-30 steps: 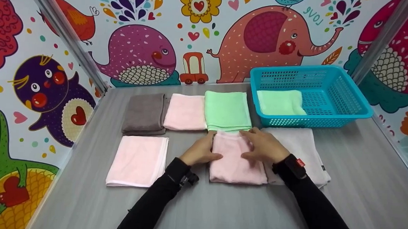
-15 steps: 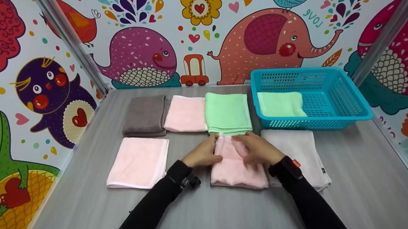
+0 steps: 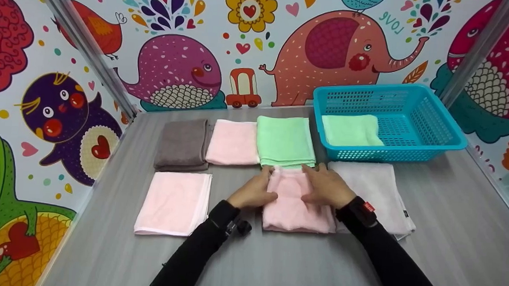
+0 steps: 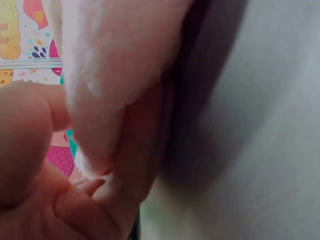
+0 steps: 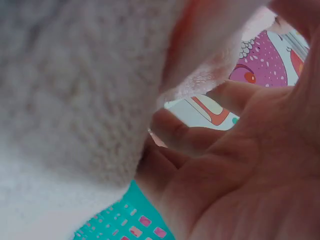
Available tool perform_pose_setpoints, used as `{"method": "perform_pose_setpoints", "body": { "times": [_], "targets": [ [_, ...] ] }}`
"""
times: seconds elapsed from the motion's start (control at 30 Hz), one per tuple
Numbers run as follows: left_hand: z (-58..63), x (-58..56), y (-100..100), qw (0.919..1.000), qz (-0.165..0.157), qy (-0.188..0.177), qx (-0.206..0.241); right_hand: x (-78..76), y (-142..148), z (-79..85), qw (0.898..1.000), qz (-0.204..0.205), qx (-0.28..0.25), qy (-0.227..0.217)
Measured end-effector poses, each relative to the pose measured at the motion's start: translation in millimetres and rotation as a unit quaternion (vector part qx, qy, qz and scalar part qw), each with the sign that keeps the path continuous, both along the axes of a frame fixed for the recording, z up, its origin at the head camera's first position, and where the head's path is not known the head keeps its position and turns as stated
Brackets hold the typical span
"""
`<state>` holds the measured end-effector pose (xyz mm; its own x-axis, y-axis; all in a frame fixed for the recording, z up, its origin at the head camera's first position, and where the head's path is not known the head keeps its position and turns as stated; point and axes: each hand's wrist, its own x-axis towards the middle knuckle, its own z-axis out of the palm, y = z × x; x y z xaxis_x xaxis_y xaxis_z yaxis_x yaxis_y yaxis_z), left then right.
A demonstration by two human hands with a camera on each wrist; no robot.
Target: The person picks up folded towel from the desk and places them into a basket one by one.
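A folded pink towel [image 3: 296,210] lies at the front centre of the table in the head view. My left hand [image 3: 252,191] grips its left edge, thumb on top; in the left wrist view the pink cloth [image 4: 120,55] passes between thumb and fingers. On the towel's right side my right hand [image 3: 330,186] holds the cloth, thumb over the top and fingertips near the far edge. Part of that hand's grip is hidden behind cloth in the right wrist view. A folded light grey towel [image 3: 371,192] lies just right of the pink one, partly under the right wrist.
Behind the hands lie a folded green towel [image 3: 286,140], a pink towel [image 3: 233,142] and a dark grey towel [image 3: 182,143]. Another pink towel [image 3: 173,203] is at front left. A teal basket [image 3: 437,139] holding a light green towel [image 3: 351,129] stands at back right.
The right hand shifted left over the pink towel, bunching it, then moved back right and the cloth flattened somewhat. The left hand stayed nearly in place. Other towels stay put.
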<state>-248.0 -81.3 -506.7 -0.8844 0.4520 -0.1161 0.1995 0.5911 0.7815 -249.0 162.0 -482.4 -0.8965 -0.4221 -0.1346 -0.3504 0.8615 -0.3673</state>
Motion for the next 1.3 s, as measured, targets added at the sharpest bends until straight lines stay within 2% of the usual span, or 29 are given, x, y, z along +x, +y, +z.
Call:
{"method": "perform_pose_setpoints", "body": {
  "times": [0.1,0.2,0.37,0.5,0.6,0.7,0.83,1.0,1.1,1.2,1.3],
  "targets": [
    [-0.7,0.1,1,1.0000,0.006,-0.002,-0.007,-3.6,-1,0.0,1.000,0.008,0.014,-0.009],
    [-1.8,0.3,2,0.9998,0.014,-0.004,-0.015,-6.4,-1,-0.4,0.999,0.025,0.004,-0.020],
    [-3.5,0.5,2,0.9999,0.008,-0.001,-0.009,-7.0,1,-0.9,0.997,0.054,-0.055,-0.028],
    [0.0,0.1,-1,0.9997,-0.004,0.021,0.011,-7.8,4,0.7,0.988,0.076,-0.130,-0.015],
    [8.0,-1.8,-5,0.9981,0.002,0.045,0.041,-9.0,6,6.4,0.978,0.087,-0.188,0.019],
    [19.2,-3.6,-8,0.9947,0.014,0.055,0.085,-8.0,9,16.9,0.968,0.078,-0.231,0.062],
    [34.4,-5.8,-8,0.9892,0.026,0.052,0.134,-5.6,12,32.5,0.957,0.060,-0.265,0.100],
    [51.3,-9.8,-6,0.9830,0.040,0.067,0.166,-7.3,18,47.3,0.945,0.042,-0.298,0.129],
    [61.4,-16.0,-1,0.9777,0.032,0.082,0.191,-12.0,24,55.1,0.931,0.030,-0.329,0.157],
    [74.2,-25.0,8,0.9715,0.022,0.089,0.219,-18.7,34,65.6,0.912,0.011,-0.363,0.190],
    [90.4,-34.2,21,0.9623,0.019,0.098,0.253,-26.6,47,78.5,0.895,-0.013,-0.385,0.224]
  ]
}}
